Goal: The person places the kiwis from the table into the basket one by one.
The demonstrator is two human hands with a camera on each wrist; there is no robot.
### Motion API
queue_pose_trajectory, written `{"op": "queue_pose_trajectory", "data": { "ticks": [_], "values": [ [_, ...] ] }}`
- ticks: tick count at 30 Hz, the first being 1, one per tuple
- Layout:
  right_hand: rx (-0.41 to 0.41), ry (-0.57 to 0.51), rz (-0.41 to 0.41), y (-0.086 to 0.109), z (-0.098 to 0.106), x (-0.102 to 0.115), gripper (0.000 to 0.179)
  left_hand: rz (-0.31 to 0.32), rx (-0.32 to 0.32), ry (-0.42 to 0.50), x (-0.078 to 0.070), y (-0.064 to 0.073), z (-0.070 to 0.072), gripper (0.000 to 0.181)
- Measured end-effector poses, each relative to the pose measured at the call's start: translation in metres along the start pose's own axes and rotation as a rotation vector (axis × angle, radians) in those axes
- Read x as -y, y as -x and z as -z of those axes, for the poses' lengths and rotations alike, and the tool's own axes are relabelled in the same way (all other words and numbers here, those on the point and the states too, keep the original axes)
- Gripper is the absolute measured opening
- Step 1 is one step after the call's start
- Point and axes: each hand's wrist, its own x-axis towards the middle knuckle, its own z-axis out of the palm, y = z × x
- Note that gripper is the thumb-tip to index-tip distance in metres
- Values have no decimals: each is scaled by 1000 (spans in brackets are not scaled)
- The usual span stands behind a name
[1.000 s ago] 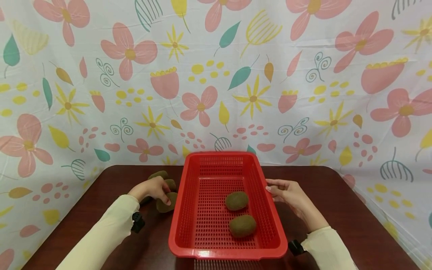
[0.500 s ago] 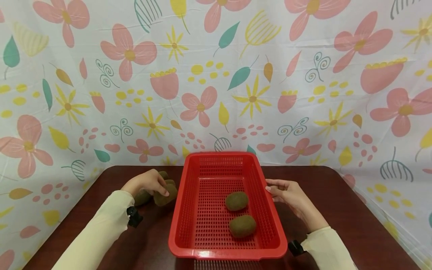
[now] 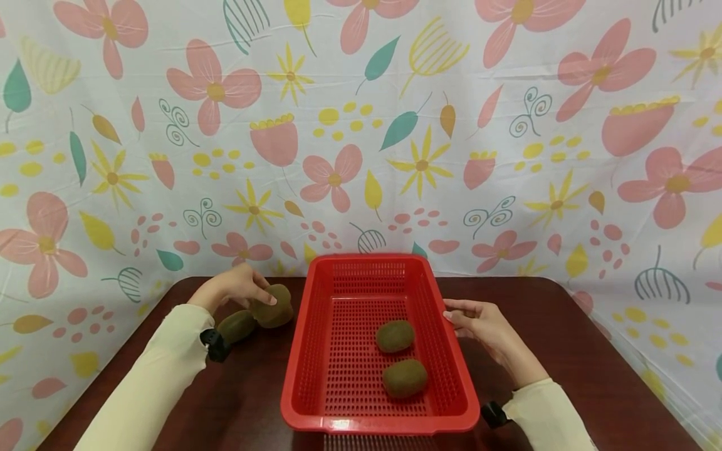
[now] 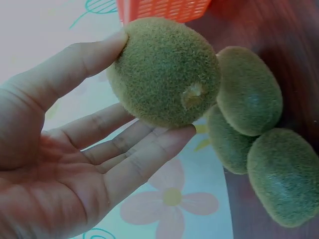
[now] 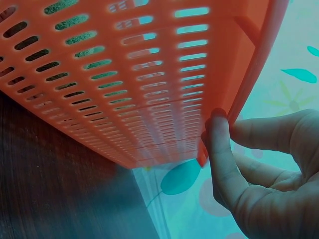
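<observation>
My left hand (image 3: 235, 287) pinches a fuzzy brown kiwi (image 4: 167, 72) between thumb and fingertips, to the left of the red basket (image 3: 316, 338). In the left wrist view, three more kiwis lie on the table beside the held one; the nearest kiwi (image 4: 284, 177) is at the right, another kiwi (image 4: 249, 92) behind it. On the basket's right side, my right hand (image 3: 482, 326) pinches the rim, thumb and fingers on either side of it. Inside the basket two kiwis rest on the slotted floor, one kiwi (image 3: 395, 336) behind the other kiwi (image 3: 405, 378).
The dark brown table (image 3: 530, 351) runs along under everything. Behind its far edge hangs a white cloth (image 3: 395, 125) printed with flowers and leaves. The basket's raised slotted walls stand between the two hands.
My left hand has picked up a kiwi from the group and moved back and slightly left with it, uncovering another kiwi near the wrist. The right hand and basket have stayed still.
</observation>
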Motion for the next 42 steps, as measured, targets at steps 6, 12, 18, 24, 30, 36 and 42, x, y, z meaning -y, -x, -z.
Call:
{"op": "queue_pose_trajectory", "data": {
  "ticks": [6, 12, 18, 24, 30, 36, 42],
  "values": [
    [1, -1, 4, 0, 1, -1, 57, 13, -16, 26, -10, -2, 5, 57],
    [6, 2, 9, 0, 1, -1, 58, -23, -17, 38, -27, -7, 8, 60],
    [0, 5, 8, 0, 1, -2, 57, -42, -14, 35, -48, -14, 8, 57],
    [-1, 5, 2, 1, 1, -2, 56, -53, -14, 44, -72, -23, 3, 55],
    [10, -2, 17, 1, 0, 0, 56, -105, -5, -82, -97, -34, -2, 29],
    [10, -10, 14, 2, 0, 0, 56, -136, 8, -132, -120, -47, -12, 22],
    [2, -9, 14, 1, 1, -1, 56, -110, 14, -107, -138, -58, -25, 45]
  ]
}}
